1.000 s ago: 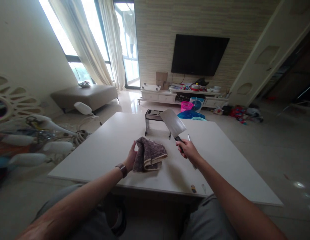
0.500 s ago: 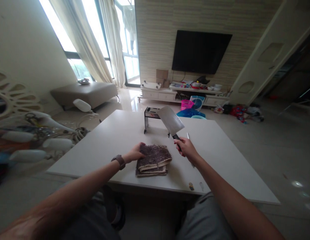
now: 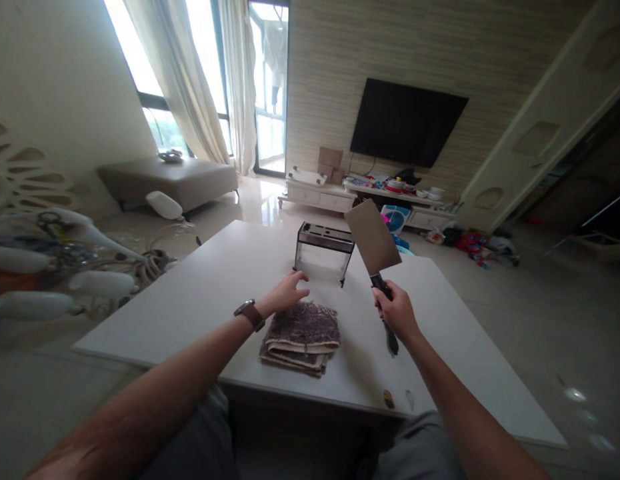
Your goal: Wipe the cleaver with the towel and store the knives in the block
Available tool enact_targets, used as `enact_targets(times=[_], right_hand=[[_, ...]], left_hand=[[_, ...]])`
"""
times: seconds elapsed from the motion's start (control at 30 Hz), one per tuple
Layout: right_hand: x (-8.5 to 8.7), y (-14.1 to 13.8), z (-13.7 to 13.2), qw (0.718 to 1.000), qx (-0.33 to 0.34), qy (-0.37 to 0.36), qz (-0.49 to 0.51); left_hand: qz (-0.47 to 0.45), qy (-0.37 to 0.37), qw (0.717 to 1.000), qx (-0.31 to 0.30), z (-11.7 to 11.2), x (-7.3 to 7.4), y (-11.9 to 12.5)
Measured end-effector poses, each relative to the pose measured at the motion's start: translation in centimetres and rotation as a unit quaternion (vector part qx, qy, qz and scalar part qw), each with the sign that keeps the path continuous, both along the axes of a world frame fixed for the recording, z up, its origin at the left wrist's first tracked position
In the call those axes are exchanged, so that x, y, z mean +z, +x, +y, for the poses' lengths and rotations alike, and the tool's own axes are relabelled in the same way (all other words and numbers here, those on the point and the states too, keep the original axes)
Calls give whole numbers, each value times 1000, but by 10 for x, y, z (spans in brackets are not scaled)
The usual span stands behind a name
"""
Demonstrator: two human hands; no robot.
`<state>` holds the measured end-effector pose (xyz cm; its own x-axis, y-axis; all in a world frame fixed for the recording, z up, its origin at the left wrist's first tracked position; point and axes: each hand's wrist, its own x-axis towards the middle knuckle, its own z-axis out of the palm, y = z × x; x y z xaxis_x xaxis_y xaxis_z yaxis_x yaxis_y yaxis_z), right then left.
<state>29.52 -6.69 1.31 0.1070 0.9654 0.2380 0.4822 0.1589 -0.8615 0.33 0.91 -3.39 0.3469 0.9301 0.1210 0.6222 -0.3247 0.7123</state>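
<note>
My right hand (image 3: pixel 397 310) is closed around the dark handle of a steel cleaver (image 3: pixel 373 237), blade raised and tilted above the white table (image 3: pixel 215 293). A folded brown cloth (image 3: pixel 303 335) lies flat on the table near its front edge. My left hand (image 3: pixel 289 292), watch on the wrist, hovers just beyond the cloth with fingers spread, holding nothing. A black metal knife rack (image 3: pixel 324 245) stands further back on the table, just ahead of my left hand. Another knife (image 3: pixel 391 339) lies on the table under my right hand, mostly hidden.
Two small bits (image 3: pixel 388 399) lie near the table's front edge. Left of the table are white bottles and cables (image 3: pixel 90 267). A grey bench (image 3: pixel 170 181), a TV stand (image 3: pixel 340 193), a wall TV (image 3: pixel 407 122) and floor clutter (image 3: pixel 480 241) lie beyond.
My left hand laid the cloth flat, let go and moved forward toward the rack. My right hand shifted the cleaver to the right and raised it more upright.
</note>
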Motion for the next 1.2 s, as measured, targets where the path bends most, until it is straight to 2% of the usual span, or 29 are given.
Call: enact_targets(times=[0.17, 0.27, 0.33, 0.43, 0.6, 0.67, 0.73, 0.8, 1.07, 1.2], right_hand=[[1, 14, 4, 987, -89, 60, -122], [10, 22, 7, 969, -137, 96, -184], [21, 28, 10, 958, -143, 113, -223], [50, 42, 18, 937, -117, 108, -310], [123, 66, 40, 894, -39, 85, -438], [150, 68, 49, 884, 22, 52, -465], [171, 65, 58, 862, 35, 56, -503], [185, 58, 67, 840, 37, 53, -539], [208, 41, 94, 781, 55, 33, -621], [216, 30, 101, 772, 59, 20, -633]], left_hand=[[3, 26, 999, -24, -3, -14, -3], [2, 32, 999, -36, -4, -12, -15], [1, 28, 999, -43, -4, -10, -24], [2, 11, 998, -55, -3, -10, -36], [10, -29, 995, -94, 0, -16, -47], [14, -42, 993, -108, 2, -18, -50], [23, -55, 991, -122, 3, -20, -52], [36, -67, 988, -136, 4, -21, -53], [75, -64, 981, -166, 1, -21, -60], [87, -64, 979, -172, 1, -22, -62]])
